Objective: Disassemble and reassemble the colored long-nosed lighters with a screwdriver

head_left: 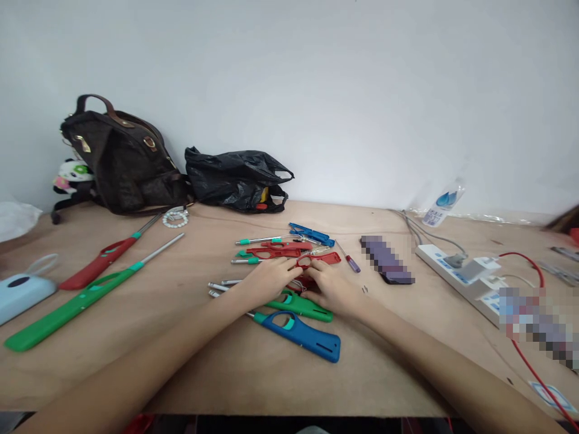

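Observation:
Both hands meet over a red lighter casing point(304, 261) at the middle of the table. My left hand point(273, 277) has its fingers closed on the casing's left part. From the right, my right hand point(329, 289) pinches the same casing. Behind them lie red casing parts point(280, 248) and a blue casing part point(312, 233). A green lighter point(312, 307) rests just below the hands, and a blue lighter point(305, 337) lies nearer the front edge. To the right of the fingers is a purple screwdriver point(351, 263), with small screws point(364, 289) close by.
At left lie a long green lighter point(76, 304), a red lighter point(102, 262) and a light-blue device point(25, 295). Behind are a dark backpack point(131, 163) and a black plastic bag point(235, 178). A phone point(386, 259), power strip point(456, 278) and bottle point(444, 204) are at right.

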Available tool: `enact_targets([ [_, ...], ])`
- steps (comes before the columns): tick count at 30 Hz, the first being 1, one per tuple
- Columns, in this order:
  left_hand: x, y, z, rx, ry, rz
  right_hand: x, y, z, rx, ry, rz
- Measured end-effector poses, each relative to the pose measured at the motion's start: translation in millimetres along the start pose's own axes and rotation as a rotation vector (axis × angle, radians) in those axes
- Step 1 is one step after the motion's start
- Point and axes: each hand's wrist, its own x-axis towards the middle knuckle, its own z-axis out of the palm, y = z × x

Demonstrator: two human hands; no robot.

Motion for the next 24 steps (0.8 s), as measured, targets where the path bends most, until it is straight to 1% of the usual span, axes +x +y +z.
enact_targets([
  [5,-0.8,-2.5,2.8,-0.026,0.001,0.011,-2.1,6.0,6.8,0.049,0.042,-0.012],
  [10,-0.1,-2.4,1.8,-0.022,0.007,0.011,-2.1,7.8,9.6,0.038,0.057,-0.014],
  [14,0.3,-3.0,2.3,-0.034,0.009,0.013,-1.9,5.7,6.4,0.033,0.045,-0.023],
  [18,0.9,-5.2,4.8,-0.073,0.038,0.007,-1.4,3.4,1.5,0.044,0.019,-0.019],
  [24,1.1,-8.0,1.3,-0.154,0.018,-0.036,0.4,4.7,-2.2,0.063,0.027,0.016],
])
